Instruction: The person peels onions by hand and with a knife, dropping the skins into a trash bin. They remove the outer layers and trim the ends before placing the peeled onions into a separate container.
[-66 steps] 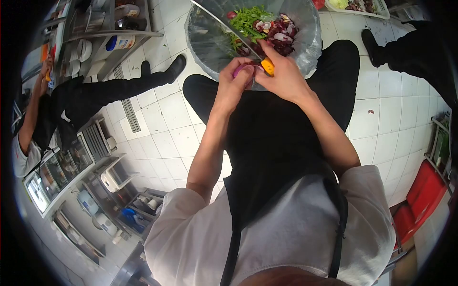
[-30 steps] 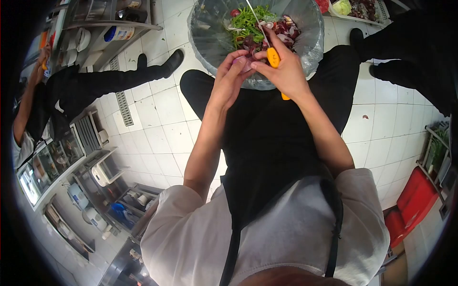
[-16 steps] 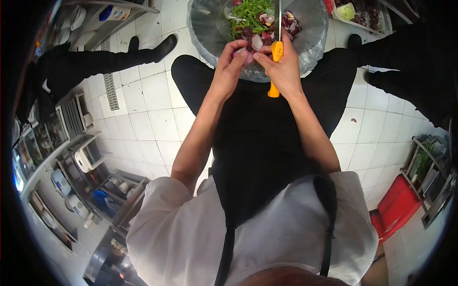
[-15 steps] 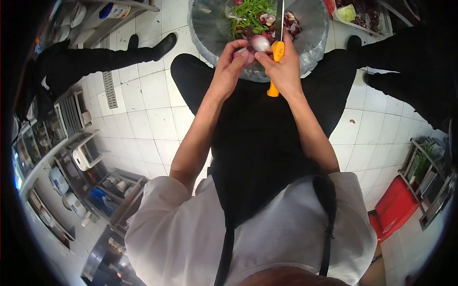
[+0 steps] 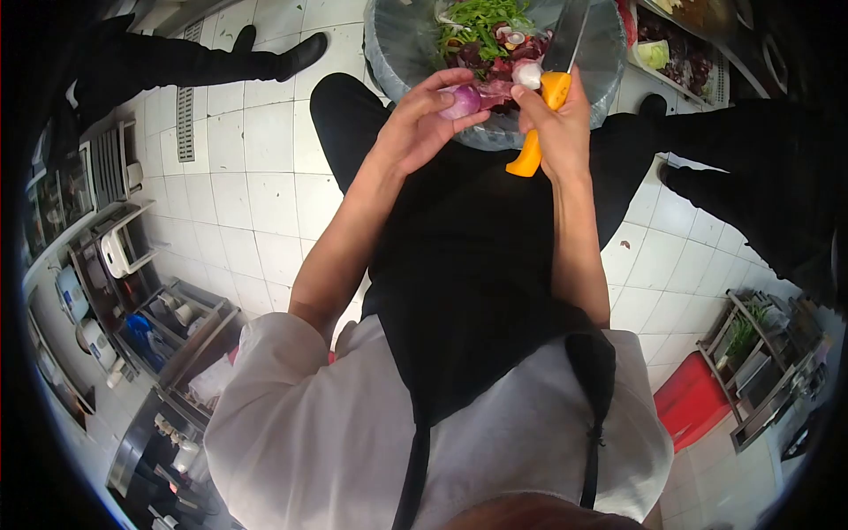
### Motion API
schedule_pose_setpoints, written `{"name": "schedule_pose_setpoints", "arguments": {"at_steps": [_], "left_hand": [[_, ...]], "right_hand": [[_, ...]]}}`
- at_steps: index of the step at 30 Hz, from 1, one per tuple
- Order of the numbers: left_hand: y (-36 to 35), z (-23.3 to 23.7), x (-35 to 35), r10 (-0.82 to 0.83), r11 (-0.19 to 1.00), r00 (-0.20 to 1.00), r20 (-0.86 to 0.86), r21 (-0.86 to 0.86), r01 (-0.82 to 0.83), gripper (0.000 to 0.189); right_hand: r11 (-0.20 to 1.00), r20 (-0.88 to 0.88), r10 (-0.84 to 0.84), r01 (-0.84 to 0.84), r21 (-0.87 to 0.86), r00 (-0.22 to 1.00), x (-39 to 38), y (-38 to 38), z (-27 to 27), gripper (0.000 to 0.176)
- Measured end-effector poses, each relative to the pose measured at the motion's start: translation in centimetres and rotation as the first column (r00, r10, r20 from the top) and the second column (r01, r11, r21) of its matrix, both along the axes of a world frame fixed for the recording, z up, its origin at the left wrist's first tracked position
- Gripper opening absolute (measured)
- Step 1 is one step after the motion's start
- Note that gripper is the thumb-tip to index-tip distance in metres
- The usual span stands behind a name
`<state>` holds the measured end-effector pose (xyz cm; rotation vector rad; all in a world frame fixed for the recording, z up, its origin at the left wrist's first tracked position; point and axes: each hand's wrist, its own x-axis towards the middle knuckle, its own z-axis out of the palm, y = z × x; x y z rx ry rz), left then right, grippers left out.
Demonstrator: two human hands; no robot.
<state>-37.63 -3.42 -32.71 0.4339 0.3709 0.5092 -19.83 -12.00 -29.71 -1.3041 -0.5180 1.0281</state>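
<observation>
My left hand (image 5: 420, 124) cradles a red onion (image 5: 460, 102), shiny and purple, in its curled fingers. My right hand (image 5: 558, 124) is wrapped round the yellow handle of a knife (image 5: 527, 155), its broad blade pointing up and away over the bin. A reddish strip of onion skin (image 5: 495, 94) stretches from the onion towards my right thumb. Close to that thumb shows a whitish onion piece (image 5: 527, 73); whether it is pinched there cannot be told. Below both hands, the lined bin (image 5: 397, 53) holds green leaves (image 5: 481, 26) and red onion peelings.
A crate (image 5: 720, 78) with a pale cabbage piece (image 5: 654, 55) and dark red produce stands at the upper right. Legs of other people in black trousers (image 5: 194, 60) show on both sides. A red chair or stool (image 5: 693, 402) stands at lower right; shelves line the left.
My hands have drawn apart, with the skin strip now stretched between them. The onion is more exposed in my left hand. The knife has shifted right and its blade leans more to the right.
</observation>
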Motion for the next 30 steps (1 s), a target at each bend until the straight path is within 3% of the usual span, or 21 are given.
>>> {"name": "schedule_pose_setpoints", "arguments": {"at_steps": [4,10,12,13,16,19,20,21,23,26,29,30], "left_hand": [[0.0,-0.5,0.1,0.000,0.998,1.000,0.019,-0.062,0.001,0.038],[-0.5,0.8,0.8,0.011,0.990,0.946,-0.325,0.138,0.035,0.035],[0.3,1.2,0.4,-0.128,0.978,0.927,-0.352,0.108,0.177,0.038],[0.5,1.3,0.4,-0.197,0.965,0.910,-0.363,0.092,0.246,0.039],[0.3,1.4,0.6,-0.077,0.942,0.882,-0.465,0.256,0.216,0.042],[0.1,1.8,0.9,0.053,0.839,0.802,-0.595,0.462,0.288,0.043],[-0.1,1.9,1.0,0.089,0.819,0.799,-0.595,0.500,0.281,0.044],[-0.3,2.0,1.1,0.126,0.797,0.797,-0.591,0.539,0.273,0.044],[-0.4,2.5,1.1,0.155,0.784,0.793,-0.590,0.561,0.265,0.046],[-0.5,3.1,0.7,0.110,0.833,0.806,-0.581,0.496,0.245,0.048],[-0.7,2.1,0.6,0.058,0.895,0.849,-0.525,0.403,0.188,0.050],[-0.7,1.9,0.5,0.044,0.904,0.856,-0.515,0.385,0.185,0.052]], "right_hand": [[1.000,0.002,0.024,-0.024,-0.004,1.000,0.5,0.0,0.2,0.038],[0.998,0.016,0.068,-0.069,0.009,0.998,0.3,0.1,1.0,0.027],[0.998,0.043,0.057,-0.058,0.018,0.997,0.4,0.2,0.9,0.032],[0.998,0.056,0.051,-0.052,0.022,0.997,0.4,0.2,0.8,0.034],[0.991,0.101,0.128,-0.124,-0.042,0.987,1.2,-0.1,0.6,0.049],[0.995,0.322,0.097,-0.092,-0.030,0.942,0.0,-0.3,0.3,0.076],[0.987,0.375,0.163,-0.146,-0.073,0.913,-0.2,-0.1,0.2,0.097],[0.988,0.254,0.150,-0.138,-0.063,0.955,-0.9,-0.2,0.4,0.093],[0.990,0.326,0.126,-0.097,-0.104,0.937,-1.3,0.2,0.4,0.087],[0.995,0.270,0.095,-0.089,-0.034,0.958,-1.0,0.3,0.4,0.082],[0.984,0.246,0.137,-0.103,-0.148,0.960,0.0,0.2,0.4,0.079],[0.992,0.225,0.103,-0.083,-0.096,0.969,0.0,0.2,0.5,0.076]]}}
